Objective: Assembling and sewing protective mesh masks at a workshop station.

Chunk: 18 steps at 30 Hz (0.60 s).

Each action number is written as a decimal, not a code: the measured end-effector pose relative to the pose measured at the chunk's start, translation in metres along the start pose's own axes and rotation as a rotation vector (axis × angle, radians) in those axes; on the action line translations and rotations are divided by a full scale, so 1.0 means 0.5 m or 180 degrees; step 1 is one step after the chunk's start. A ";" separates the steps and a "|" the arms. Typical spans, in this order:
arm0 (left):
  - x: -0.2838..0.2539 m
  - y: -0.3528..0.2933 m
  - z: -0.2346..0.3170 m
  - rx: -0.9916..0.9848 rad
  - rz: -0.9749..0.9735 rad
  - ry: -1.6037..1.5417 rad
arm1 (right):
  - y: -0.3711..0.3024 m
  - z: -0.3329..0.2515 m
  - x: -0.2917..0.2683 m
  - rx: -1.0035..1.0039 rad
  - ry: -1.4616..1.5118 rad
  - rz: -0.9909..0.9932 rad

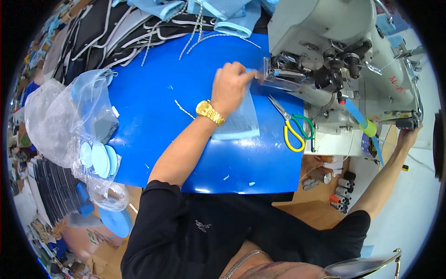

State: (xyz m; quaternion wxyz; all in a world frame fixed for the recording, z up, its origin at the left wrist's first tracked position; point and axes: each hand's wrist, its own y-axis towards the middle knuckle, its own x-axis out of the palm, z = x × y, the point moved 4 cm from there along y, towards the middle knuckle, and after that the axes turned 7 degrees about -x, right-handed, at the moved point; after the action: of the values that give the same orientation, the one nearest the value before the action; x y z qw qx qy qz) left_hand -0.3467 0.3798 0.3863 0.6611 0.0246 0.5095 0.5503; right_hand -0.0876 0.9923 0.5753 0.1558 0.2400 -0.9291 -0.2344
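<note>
A light blue mesh fabric piece [239, 122] with a solid blue lower hem lies on the blue work surface. My left hand [231, 86] is closed over its upper part, beside the needle area of the sewing machine [320, 23]. The thumb and forefinger point at the machine's clear guard [266, 69]; blur hides exactly how they meet the cloth. Far to the right, my right hand [409, 136] reaches up to the end of the machine, touching it next to a black part [405, 123]. Its fingers are mostly hidden there.
Scissors [293, 128] with yellow and green handles lie right of the mesh. Black piped pieces [107, 39] and blue mesh items [237, 18] pile up at the back. Plastic bags [51, 121] and light blue discs [101, 159] sit left. Thread spools [343, 190] stand below the machine.
</note>
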 end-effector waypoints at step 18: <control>-0.486 0.315 -0.191 0.0026 0.0765 0.1270 | -0.740 0.014 0.212 0.0980 -0.0477 -0.0024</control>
State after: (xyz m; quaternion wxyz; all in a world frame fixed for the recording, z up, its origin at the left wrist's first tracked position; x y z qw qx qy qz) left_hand -0.4937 0.2082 0.5911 0.4769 -0.0215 0.6257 0.6169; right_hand -0.0411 0.6528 0.3992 0.0466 0.2464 -0.9621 -0.1072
